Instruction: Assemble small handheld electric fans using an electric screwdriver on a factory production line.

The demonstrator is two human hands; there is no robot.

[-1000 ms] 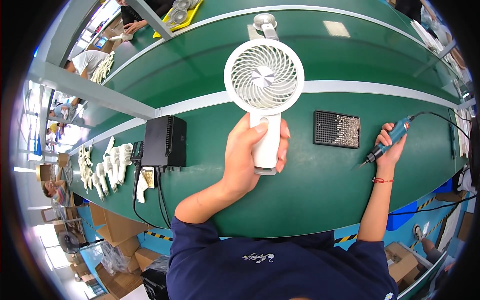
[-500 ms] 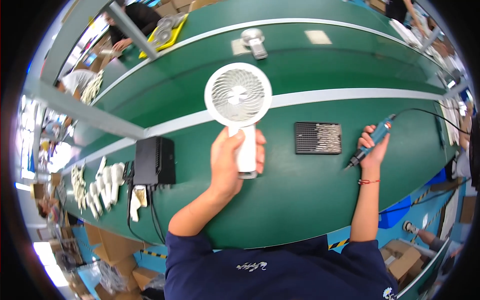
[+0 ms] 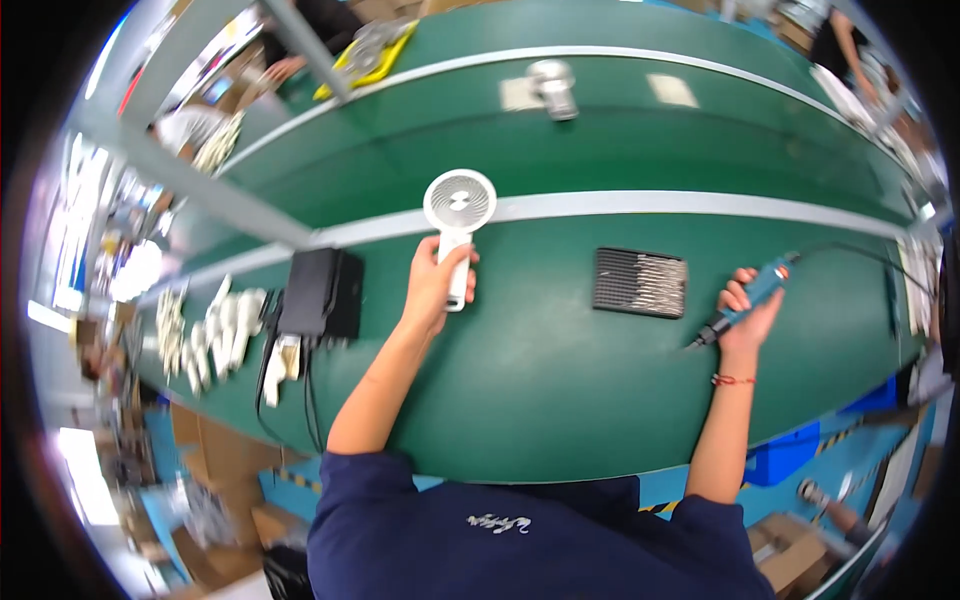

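Over bench, fan in left hand, corded tool in right hand

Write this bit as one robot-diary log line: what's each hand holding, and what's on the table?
left hand: holding white fan | right hand: holding blue screwdriver | green table: black tray, black box
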